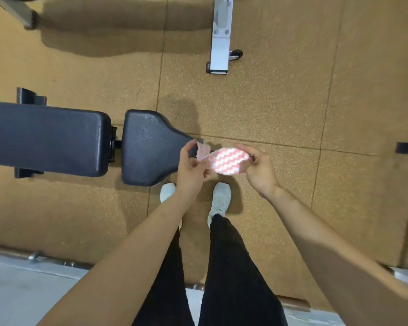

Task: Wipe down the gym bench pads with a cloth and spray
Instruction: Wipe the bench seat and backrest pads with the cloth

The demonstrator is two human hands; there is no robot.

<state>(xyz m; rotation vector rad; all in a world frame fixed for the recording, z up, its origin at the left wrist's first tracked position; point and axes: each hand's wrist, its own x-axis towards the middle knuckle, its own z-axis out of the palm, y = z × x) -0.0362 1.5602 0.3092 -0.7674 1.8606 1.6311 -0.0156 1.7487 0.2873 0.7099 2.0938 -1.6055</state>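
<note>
1. one cloth (226, 162), pink and white, is stretched between two hands just beside the seat pad's narrow end.
2. left hand (190, 171) and right hand (259, 168) each pinch one edge.
3. two black pads: back pad (45, 137), seat pad (151, 147).
4. two white shoes (218, 198) on the floor (292, 102).

No readable text, label, brand, number or sign shows on anything here.

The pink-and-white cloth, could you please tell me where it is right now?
The cloth is mid-frame, stretched between the left hand and right hand, just right of the seat pad's narrow end, above the floor.
</note>
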